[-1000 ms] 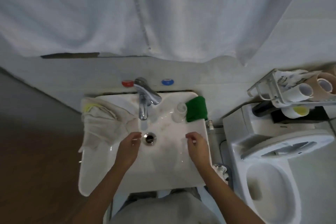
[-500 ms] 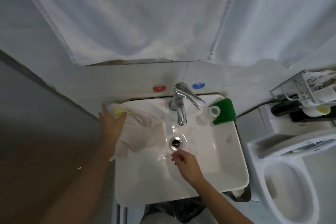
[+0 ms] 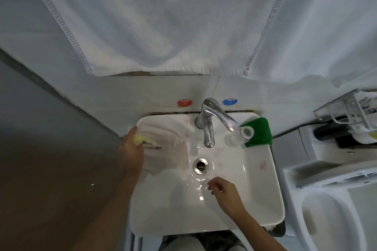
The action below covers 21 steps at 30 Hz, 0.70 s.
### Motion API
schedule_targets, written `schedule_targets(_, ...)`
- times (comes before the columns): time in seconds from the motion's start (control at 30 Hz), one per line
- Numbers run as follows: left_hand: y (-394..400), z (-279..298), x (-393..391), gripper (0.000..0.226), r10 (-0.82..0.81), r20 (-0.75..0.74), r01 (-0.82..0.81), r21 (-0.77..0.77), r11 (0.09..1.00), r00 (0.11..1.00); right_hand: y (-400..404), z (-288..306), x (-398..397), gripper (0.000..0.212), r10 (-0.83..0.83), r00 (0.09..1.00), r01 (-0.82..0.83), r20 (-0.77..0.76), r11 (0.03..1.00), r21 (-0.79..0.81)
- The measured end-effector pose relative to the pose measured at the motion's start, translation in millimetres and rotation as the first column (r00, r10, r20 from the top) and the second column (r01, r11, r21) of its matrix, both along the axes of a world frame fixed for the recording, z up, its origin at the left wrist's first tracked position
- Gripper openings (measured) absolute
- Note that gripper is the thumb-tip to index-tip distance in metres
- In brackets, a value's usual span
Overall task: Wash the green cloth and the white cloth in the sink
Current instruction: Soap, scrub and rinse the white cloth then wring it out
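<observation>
Since half a second ago, the left hand (image 3: 131,150) is no longer spread flat over the white cloth (image 3: 165,149); it is now curling round the cloth's crumpled left edge, gripping the fabric where a small yellow patch (image 3: 139,138) is showing beside the thumb. Meanwhile the right hand (image 3: 224,195) is hanging in much the same spot, low in the sink (image 3: 265,189) just in front of the drain (image 3: 201,165), its fingers loosely bent and holding nothing. White cloth is lying bunched over the sink's back left corner and spilling down into the basin, while the green cloth (image 3: 259,134) is sitting folded on the back right corner of the rim, touching a small clear bottle (image 3: 238,136) beside the chrome tap (image 3: 210,124). Whether water is running from the spout is hard to tell, though the basin floor is glistening wet. Fingertips of the left hand are tucking under the fabric and are hidden. A large white towel (image 3: 163,26) is hanging overhead, covering the wall. Off to the right a toilet (image 3: 330,216) and a wire rack (image 3: 350,112) are being cut off by the frame edge, the rack's contents too blurred to name
</observation>
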<state>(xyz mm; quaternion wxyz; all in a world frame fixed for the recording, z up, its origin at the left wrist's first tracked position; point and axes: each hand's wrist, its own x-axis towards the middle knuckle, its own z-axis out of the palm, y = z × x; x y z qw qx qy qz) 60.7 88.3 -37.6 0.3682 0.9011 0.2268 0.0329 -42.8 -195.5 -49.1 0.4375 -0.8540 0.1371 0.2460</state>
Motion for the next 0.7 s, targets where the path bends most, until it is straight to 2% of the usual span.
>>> schedule_targets(0.1,-18.2,24.6,-6.9,0.052,-0.069,-0.022,0.067,-0.073,0.995,0.997,-7.1,10.2,13.9,0.031,-0.048,0.999,0.047,0.014,0.998,0.053)
schedule_targets(0.17,-36.8,39.0,-12.3,0.051,-0.141,-0.045,0.126,-0.235,0.964,0.989,-11.1,22.2,24.4,0.03,-0.113,0.993,0.109,0.031,0.988,0.11)
schedule_targets(0.23,-53.5,48.4,-18.0,0.053,-0.181,-0.021,0.153,-0.444,0.883,0.983,-15.0,38.3,32.7,0.029,-0.204,0.976,0.189,0.072,0.966,0.174)
schedule_targets(0.3,-68.2,52.1,-23.4,0.057,-0.194,-0.037,0.145,-0.531,0.835,0.98,-17.1,56.7,40.0,0.026,-0.327,0.938,0.289,0.115,0.922,0.259)
schedule_targets(0.37,-87.8,57.6,-28.2,0.061,-0.237,-0.072,0.154,-0.576,0.803,0.969,-18.2,78.0,49.1,0.024,-0.443,0.882,0.358,0.163,0.853,0.38)
schedule_targets(0.47,-115.7,59.2,-34.1,0.065,-0.339,-0.128,0.195,-0.612,0.766,0.932,-13.0,109.7,68.7,0.032,-0.504,0.841,0.347,0.199,0.783,0.516)
schedule_targets(0.6,-144.3,59.9,-33.7,0.069,-0.385,-0.142,0.203,-0.659,0.724,0.912,-4.8,137.1,98.6,0.037,-0.492,0.858,0.329,0.148,0.747,0.578)
schedule_targets(0.7,-158.5,59.6,-30.4,0.055,-0.379,-0.148,0.194,-0.659,0.726,0.913,-1.6,146.7,113.1,0.021,-0.454,0.877,0.298,0.155,0.769,0.565)
